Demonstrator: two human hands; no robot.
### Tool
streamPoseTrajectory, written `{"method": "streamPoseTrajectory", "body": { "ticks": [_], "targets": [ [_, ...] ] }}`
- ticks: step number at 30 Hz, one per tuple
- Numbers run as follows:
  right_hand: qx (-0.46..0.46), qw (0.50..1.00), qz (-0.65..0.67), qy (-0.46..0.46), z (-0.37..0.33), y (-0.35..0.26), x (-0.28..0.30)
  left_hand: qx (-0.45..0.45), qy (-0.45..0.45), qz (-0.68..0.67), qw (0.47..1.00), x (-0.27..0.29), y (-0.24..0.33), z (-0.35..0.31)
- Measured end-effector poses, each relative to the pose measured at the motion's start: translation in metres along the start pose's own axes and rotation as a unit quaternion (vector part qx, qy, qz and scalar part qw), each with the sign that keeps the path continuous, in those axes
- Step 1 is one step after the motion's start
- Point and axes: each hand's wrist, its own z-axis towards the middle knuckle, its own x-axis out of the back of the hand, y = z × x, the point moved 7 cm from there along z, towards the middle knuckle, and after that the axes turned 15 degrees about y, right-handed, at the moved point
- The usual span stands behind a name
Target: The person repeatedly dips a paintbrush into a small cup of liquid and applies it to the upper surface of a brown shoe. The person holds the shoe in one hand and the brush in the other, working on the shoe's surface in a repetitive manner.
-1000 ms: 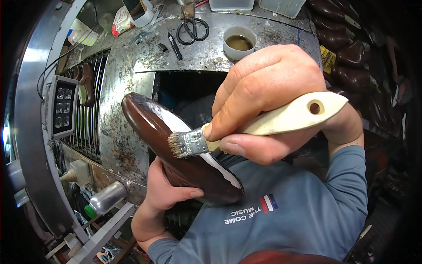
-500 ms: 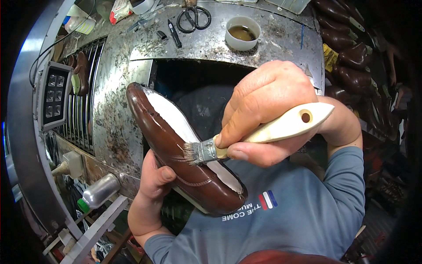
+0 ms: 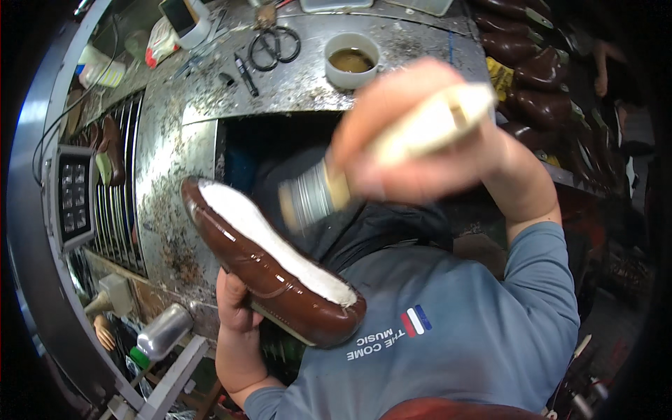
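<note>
My left hand (image 3: 234, 301) grips a glossy brown leather shoe (image 3: 262, 273) from beneath its near left side; its fingers are partly hidden by the shoe. A long white strip (image 3: 269, 241) runs along the shoe from one end toward the other, and the brown surface shines as if wet. Closed around the pale handle of a flat paintbrush (image 3: 308, 198), my right hand (image 3: 402, 140) is smeared by motion. The metal-banded brush head hangs right of the shoe, apart from it. Beyond, a white bowl (image 3: 350, 80) of amber-brown liquid stands on the worn metal bench (image 3: 161, 203).
Scissors (image 3: 274, 49) and a black marker (image 3: 246, 75) lie left of the bowl. A lamp (image 3: 75, 198) stands at left, near a barred rack (image 3: 119, 217) with brown shoes. A metal bottle (image 3: 166, 330) is lower left. Brown shoes (image 3: 539, 73) pile up at far right.
The brush, which touched the shoe, has lifted off it with my right hand, up and left. The shoe has shifted slightly left in my left hand. The whole view has also moved.
</note>
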Motion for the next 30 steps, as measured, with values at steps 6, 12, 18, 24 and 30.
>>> {"method": "streamPoseTrajectory", "body": {
  "ticks": [6, 12, 18, 24, 30],
  "targets": [
    [-0.094, 0.882, -0.453, 0.092, 0.006, 0.114, 0.090, -0.021, -0.019, -0.068, 0.997, 0.011, -0.004, -0.001],
    [-0.068, 0.812, -0.578, 0.041, 0.000, 0.161, 0.083, -0.033, -0.011, -0.017, 0.999, 0.016, -0.004, -0.002],
    [0.076, 0.862, -0.473, 0.168, 0.014, 0.077, 0.087, -0.042, -0.044, 0.021, 0.998, 0.023, -0.003, -0.001],
    [-0.001, 0.861, -0.499, 0.097, -0.007, 0.122, 0.088, -0.039, -0.055, 0.001, 0.998, 0.013, 0.001, 0.000],
    [-0.156, 0.864, -0.474, 0.060, -0.006, 0.126, 0.090, -0.048, -0.081, -0.001, 0.996, 0.008, 0.005, -0.001]
  ]
}}
